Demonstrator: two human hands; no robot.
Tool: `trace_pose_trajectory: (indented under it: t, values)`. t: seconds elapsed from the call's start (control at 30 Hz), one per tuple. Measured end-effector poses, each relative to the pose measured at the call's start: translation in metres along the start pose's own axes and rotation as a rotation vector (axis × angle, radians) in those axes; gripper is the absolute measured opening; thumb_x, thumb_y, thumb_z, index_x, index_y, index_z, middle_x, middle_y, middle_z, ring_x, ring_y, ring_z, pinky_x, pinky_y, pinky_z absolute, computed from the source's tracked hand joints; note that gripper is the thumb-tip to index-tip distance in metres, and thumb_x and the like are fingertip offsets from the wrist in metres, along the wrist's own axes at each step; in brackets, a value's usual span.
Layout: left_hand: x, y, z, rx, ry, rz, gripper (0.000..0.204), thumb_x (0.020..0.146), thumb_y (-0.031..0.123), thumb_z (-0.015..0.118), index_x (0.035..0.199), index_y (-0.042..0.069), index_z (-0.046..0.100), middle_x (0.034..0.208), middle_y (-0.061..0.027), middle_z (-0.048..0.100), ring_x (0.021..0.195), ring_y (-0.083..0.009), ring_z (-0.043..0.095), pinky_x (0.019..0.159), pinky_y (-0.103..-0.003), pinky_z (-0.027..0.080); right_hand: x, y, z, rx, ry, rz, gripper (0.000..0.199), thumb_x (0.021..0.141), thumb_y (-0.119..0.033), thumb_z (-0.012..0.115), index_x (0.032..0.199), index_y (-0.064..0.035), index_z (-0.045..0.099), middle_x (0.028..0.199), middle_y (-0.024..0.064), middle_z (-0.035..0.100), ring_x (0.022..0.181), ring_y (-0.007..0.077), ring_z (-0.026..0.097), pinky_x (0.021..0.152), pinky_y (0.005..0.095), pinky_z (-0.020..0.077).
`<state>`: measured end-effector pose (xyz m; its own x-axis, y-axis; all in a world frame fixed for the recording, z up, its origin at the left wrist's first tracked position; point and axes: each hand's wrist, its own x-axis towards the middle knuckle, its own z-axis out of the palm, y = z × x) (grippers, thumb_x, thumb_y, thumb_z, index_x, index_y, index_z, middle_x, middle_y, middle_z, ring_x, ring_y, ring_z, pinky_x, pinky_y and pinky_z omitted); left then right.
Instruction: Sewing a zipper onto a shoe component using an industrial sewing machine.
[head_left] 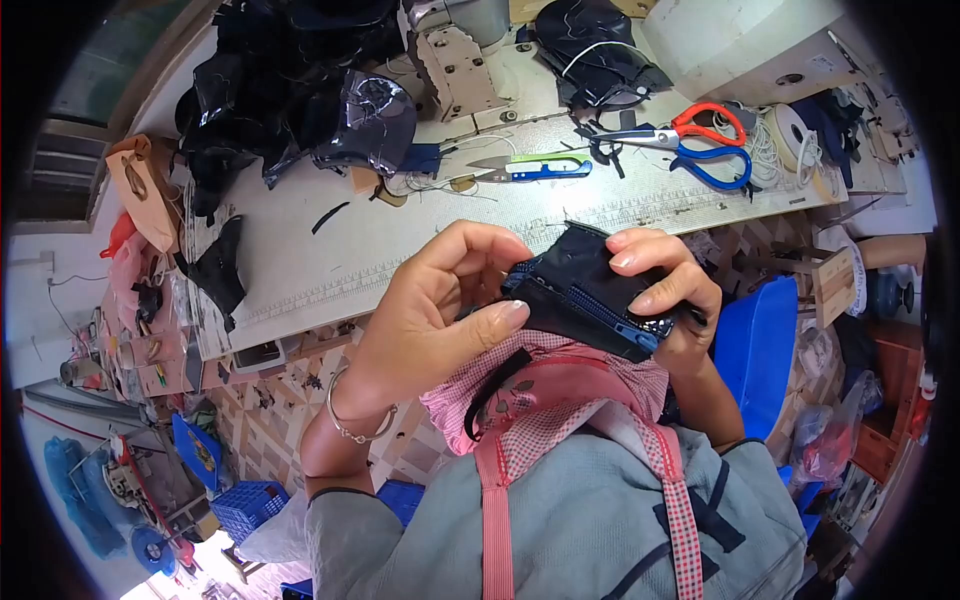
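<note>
Between my two hands, in front of my chest, is a small black fabric pouch piece (pixel 575 262) with a dark blue zipper (pixel 600 306) across it. My left hand (pixel 445 300) pinches its left end, thumb on top and fingers curled behind. The right end is gripped by my right hand (pixel 665 290), with fingers over the upper side and near the zipper's end. The piece is held tilted, just off the table's near edge. Its underside is hidden.
On the white sewing table (pixel 290 260) lie thread snips (pixel 535 167) and red-and-blue scissors (pixel 690 140). Black pieces (pixel 365 115) are heaped at the back left, more (pixel 595 60) at the back. A sewing machine (pixel 760 50) stands back right, beside a cord spool (pixel 790 137). A blue chair (pixel 755 360) is right.
</note>
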<state>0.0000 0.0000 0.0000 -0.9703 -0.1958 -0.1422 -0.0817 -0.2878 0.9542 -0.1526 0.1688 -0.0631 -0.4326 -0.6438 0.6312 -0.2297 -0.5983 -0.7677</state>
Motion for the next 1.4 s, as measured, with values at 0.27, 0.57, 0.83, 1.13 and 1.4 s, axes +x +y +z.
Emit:
trace_pose_trajectory:
  t: [0.27, 0.57, 0.83, 1.13, 1.4]
  values:
    - [0.001, -0.001, 0.0, 0.002, -0.002, -0.01, 0.033, 0.084, 0.002, 0.06, 0.114, 0.0, 0.045, 0.104, -0.0031, 0.052, 0.092, -0.0064, 0.049, 0.082, -0.022, 0.041, 0.001, 0.0, 0.001, 0.006, 0.02, 0.015, 0.013, 0.07, 0.005, 0.058, 0.079, -0.0046, 0.061, 0.101, 0.0186, 0.062, 0.102, 0.0345, 0.058, 0.09, 0.0451, 0.0434]
    - [0.014, 0.0, 0.0, 0.018, -0.014, -0.019, 0.033, 0.084, 0.002, 0.061, 0.113, 0.001, 0.045, 0.103, -0.0021, 0.052, 0.091, -0.0066, 0.049, 0.082, -0.022, 0.041, 0.005, 0.004, -0.008, 0.002, 0.023, 0.009, 0.013, 0.071, 0.005, 0.058, 0.08, -0.0047, 0.06, 0.101, 0.0194, 0.062, 0.101, 0.0343, 0.058, 0.09, 0.0455, 0.0431]
    - [0.045, 0.025, -0.005, 0.015, -0.017, -0.115, 0.028, 0.086, 0.014, 0.062, 0.107, 0.0, 0.051, 0.096, -0.0023, 0.056, 0.089, -0.0082, 0.054, 0.08, -0.023, 0.044, 0.039, -0.001, -0.027, -0.123, -0.079, -0.059, 0.012, 0.069, 0.002, 0.055, 0.078, -0.0046, 0.06, 0.101, 0.0201, 0.062, 0.102, 0.0363, 0.056, 0.091, 0.0471, 0.0416]
    - [0.092, 0.049, -0.031, 0.759, 0.481, 0.602, 0.013, 0.076, 0.005, 0.066, 0.082, 0.0, 0.055, 0.073, -0.0096, 0.057, 0.061, -0.0198, 0.053, 0.055, -0.027, 0.04, 0.174, -0.034, -0.026, -0.841, -0.469, -0.336, 0.02, 0.053, 0.008, 0.053, 0.071, -0.0023, 0.054, 0.093, 0.0075, 0.058, 0.093, 0.0295, 0.05, 0.084, 0.0384, 0.0379]
    - [0.105, 0.061, -0.066, 0.379, 0.471, 0.473, 0.015, 0.087, 0.013, 0.062, 0.08, 0.002, 0.054, 0.068, 0.0007, 0.055, 0.06, -0.0047, 0.049, 0.055, -0.02, 0.04, 0.205, 0.015, -0.015, -0.766, -0.325, -0.284, 0.026, 0.058, 0.013, 0.049, 0.078, -0.0026, 0.057, 0.091, 0.0078, 0.064, 0.087, 0.0267, 0.058, 0.081, 0.0326, 0.0427]
